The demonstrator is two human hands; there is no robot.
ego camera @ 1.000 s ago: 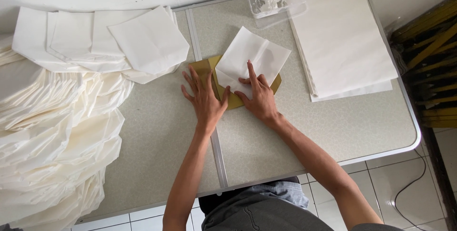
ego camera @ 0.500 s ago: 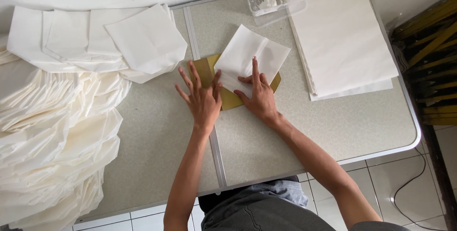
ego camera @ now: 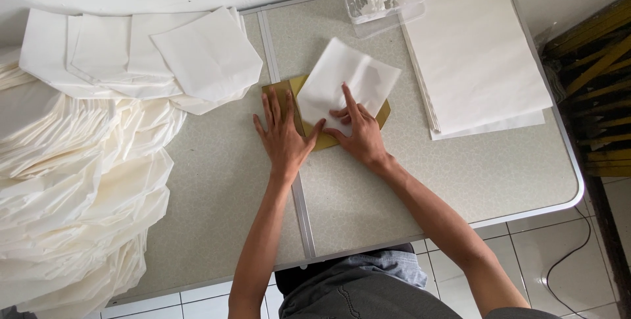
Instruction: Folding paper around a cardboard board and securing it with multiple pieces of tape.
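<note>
Lower centre of frame: grey garment at the bench (ego camera: 217,227) edge, two bare forearms reaching up the picture.

Centre, left: left hand (ego camera: 282,131), flat, fingers spread apart, palm down across the bench seam and the left edge of the tan template (ego camera: 381,114); gripping nothing.

Centre, right: right hand (ego camera: 358,131), flat, forefinger stretched onto the folded white sheet (ego camera: 347,85), other fingers bent at its lower edge; pressing, not clamped.

Folded white sheet: set at a slant on the tan template, covering most of it; tan showing only at the left, below and at the right tip.

Handling note, as judgement: best kept pinned by the flat left palm while the right forefinger runs the crease outward, edges held square to the template; thin paper, apt to slide or wrinkle under uneven pressure.

Left of frame: large heap of cream folded sheets (ego camera: 72,207), fanned.

Upper left: overlapping white folded squares (ego camera: 204,56).

Upper right: stack of flat white sheets (ego camera: 473,49).

Top centre: clear plastic box (ego camera: 381,0), crumpled clear contents, kind unclear.

Far right: yellow-and-dark frame (ego camera: 601,89) beside the bench; tiled floor (ego camera: 559,253) with cable below.
</note>
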